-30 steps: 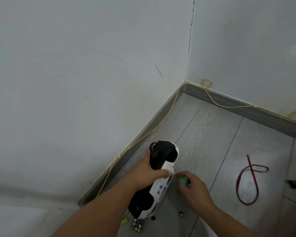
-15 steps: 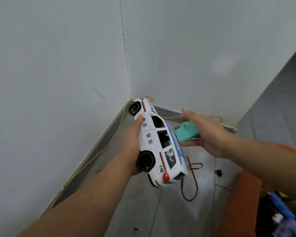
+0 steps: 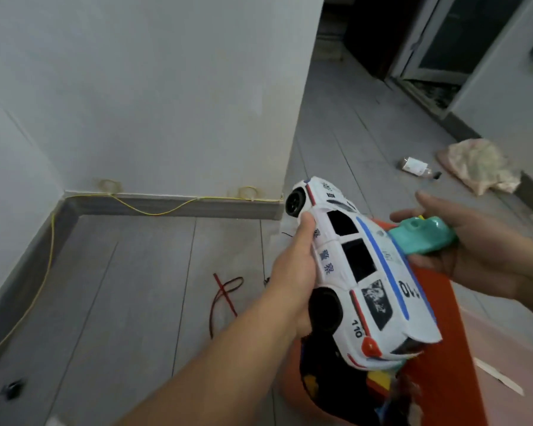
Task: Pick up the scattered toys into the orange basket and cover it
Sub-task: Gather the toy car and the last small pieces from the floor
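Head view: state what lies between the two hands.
The white police car, held by the left hand, then the teal toy held in the right hand; the head view shows both.

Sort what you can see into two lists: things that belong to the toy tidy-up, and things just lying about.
Belongs to the job:
white toy police car, gripped by the left hand
teal toy, held in the right hand
orange basket below them

Just lying about:
yellow cable along the skirting
red cord on the floor
crumpled cloth
small bottle
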{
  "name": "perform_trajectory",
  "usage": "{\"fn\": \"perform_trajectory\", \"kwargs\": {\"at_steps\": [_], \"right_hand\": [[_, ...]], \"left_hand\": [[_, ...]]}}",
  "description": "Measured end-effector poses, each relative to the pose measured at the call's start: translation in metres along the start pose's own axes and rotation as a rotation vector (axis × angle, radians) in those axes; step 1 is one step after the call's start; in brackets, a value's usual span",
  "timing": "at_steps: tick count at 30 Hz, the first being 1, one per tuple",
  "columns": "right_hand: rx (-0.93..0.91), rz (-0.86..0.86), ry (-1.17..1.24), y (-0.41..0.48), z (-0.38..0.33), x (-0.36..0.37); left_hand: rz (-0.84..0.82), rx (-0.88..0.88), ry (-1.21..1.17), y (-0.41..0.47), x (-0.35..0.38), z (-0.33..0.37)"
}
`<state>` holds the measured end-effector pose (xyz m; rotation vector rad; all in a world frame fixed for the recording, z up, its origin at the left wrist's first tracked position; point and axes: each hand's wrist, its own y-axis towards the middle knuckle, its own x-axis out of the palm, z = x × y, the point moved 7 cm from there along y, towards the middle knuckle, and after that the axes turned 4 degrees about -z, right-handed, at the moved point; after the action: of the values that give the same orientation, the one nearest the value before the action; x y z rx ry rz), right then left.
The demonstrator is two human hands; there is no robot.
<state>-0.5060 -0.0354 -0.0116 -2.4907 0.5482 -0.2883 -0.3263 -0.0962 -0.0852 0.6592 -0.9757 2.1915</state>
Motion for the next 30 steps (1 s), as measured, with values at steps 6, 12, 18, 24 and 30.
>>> {"fn": "perform_trajectory", "kwargs": {"at_steps": [6,12,18,24,30], "right_hand": [[0.104,0.018,-0.061,0.002,0.03,-0.046],[0.185,-0.063,-0.244,0.025,0.039,-0.062],[0.18,-0.128,-0.268,0.032,0.034,-0.059],[0.091,-0.209,-0.367,0.038,0.011,-0.015],[-0.03,-0.408,-0.624,0.045,0.002,0.122]], "left_hand": [[0.191,-0.044,0.34,0.024,-0.018,-0.038],[0.233,-0.009,0.498,0.044,-0.014,-0.042],[0.138,0.048,0.228,0.037,-0.003,-0.032],[0.028,0.148,0.146,0.01,-0.016,0.004],[0.218,0.239,0.059,-0.057,-0.138,0.053]]}}
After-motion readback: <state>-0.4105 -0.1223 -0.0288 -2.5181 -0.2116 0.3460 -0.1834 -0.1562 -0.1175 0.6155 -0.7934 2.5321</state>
